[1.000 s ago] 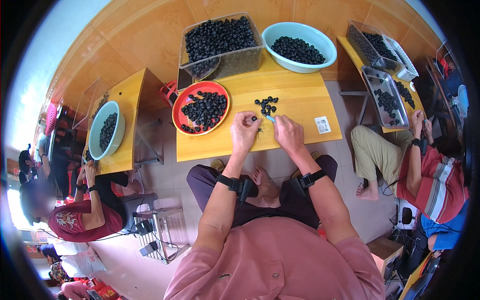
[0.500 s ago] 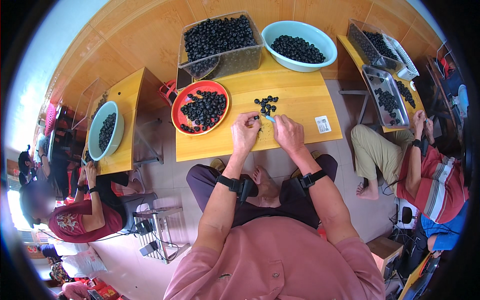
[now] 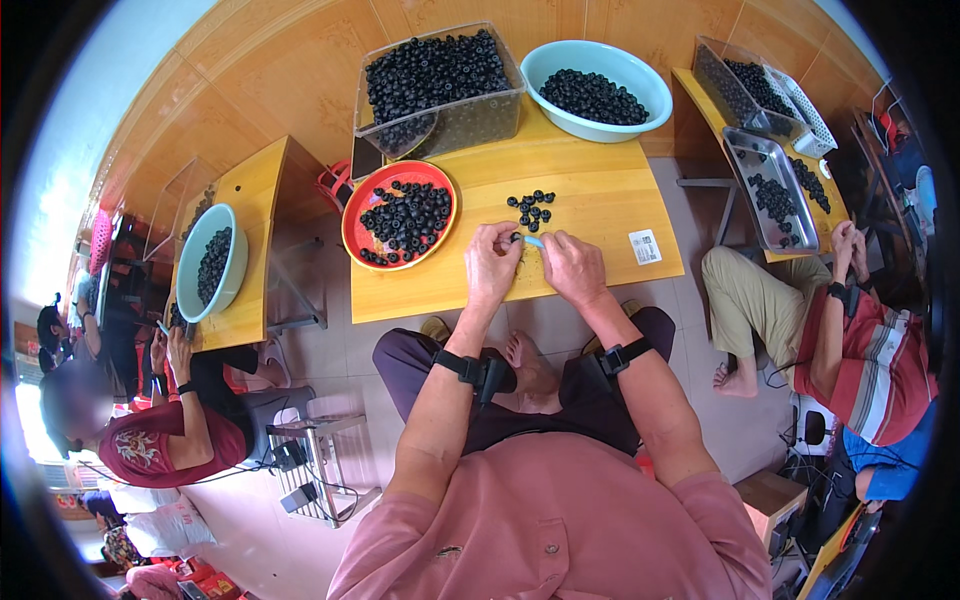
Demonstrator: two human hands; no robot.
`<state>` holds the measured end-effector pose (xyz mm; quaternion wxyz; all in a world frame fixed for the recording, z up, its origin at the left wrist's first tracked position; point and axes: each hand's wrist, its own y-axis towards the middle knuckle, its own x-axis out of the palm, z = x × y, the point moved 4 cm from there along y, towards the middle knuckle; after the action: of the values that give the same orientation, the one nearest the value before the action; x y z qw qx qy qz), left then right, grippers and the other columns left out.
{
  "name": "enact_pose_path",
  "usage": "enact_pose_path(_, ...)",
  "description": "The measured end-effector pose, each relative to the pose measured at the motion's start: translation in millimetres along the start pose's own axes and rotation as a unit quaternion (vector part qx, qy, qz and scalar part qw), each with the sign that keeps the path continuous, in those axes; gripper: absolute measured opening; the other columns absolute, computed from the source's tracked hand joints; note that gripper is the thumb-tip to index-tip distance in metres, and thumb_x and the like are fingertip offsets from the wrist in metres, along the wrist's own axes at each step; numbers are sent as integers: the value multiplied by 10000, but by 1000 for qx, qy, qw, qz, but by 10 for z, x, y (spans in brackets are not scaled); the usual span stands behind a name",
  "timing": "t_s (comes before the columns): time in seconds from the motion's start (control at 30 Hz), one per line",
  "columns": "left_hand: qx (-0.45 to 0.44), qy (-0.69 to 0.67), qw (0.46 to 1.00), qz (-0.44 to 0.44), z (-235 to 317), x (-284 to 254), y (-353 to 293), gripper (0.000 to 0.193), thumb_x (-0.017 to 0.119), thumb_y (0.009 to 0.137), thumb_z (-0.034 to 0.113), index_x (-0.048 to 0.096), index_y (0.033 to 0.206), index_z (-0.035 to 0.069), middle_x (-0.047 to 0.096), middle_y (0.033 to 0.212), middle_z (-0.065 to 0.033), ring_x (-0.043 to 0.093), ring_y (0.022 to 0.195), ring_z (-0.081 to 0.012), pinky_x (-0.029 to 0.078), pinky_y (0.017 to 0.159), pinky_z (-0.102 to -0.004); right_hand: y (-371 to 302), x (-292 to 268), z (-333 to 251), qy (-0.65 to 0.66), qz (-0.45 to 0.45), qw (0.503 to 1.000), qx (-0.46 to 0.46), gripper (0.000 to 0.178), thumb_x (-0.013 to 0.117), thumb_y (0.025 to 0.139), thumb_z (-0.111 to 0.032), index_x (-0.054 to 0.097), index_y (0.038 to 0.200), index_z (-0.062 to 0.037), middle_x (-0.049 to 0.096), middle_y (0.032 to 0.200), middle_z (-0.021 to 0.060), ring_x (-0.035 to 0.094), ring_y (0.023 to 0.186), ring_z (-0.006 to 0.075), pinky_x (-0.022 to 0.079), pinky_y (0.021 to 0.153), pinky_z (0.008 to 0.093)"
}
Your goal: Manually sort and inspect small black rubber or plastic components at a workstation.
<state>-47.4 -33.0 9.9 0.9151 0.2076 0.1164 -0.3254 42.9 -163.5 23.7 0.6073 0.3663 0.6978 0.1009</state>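
Note:
Over the near edge of the wooden table (image 3: 605, 190), my left hand (image 3: 490, 268) pinches a small black ring-shaped piece (image 3: 516, 237) between thumb and fingertips. My right hand (image 3: 574, 270) grips a slim light-blue tool (image 3: 533, 241), its tip up against the piece; the tip is too small to make out. Just beyond my fingers lies a loose group of black pieces (image 3: 532, 212). Dark crumbs are scattered below the hands. A red round tray (image 3: 349, 225) with a yellow rim, to the left, carries many more such pieces.
At the back stand a clear plastic bin (image 3: 475, 120) and a pale blue basin (image 3: 640, 82), both with black pieces. A white label (image 3: 645, 247) lies at right. Co-workers sit at side tables, with another basin (image 3: 236, 262) at left and a metal tray (image 3: 770, 205) at right.
The blue tool in my right hand has shifted slightly left, closer to the black piece. My left hand has turned a little. The pieces on the table stay put.

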Motion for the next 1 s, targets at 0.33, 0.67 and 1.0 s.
enact_pose_path(0.33,0,-6,1000,-6,7,6,-3,268,758,798,8,696,1058,23,642,884,-70,647,743,-144,547,712,-277,-3,6,-1,-2,-10,1000,3,103,637,868,-135,644,930,-53,600,765,94,661,702,273,543,576,406)
enact_pose_path(0.67,-68,-83,994,-28,-78,19,-6,309,748,828,-13,651,1121,4,679,904,-63,646,782,-97,538,724,-245,4,59,71,-12,-6,998,55,97,616,882,-134,666,934,-69,631,771,103,685,710,290,548,592,419)
enact_pose_path(1.0,-18,-61,997,38,1,-140,-19,151,737,833,9,719,983,5,630,876,-89,662,776,-177,546,710,-292,16,33,34,-19,-4,998,66,75,605,906,-140,652,917,-82,639,782,96,684,710,298,548,594,429)
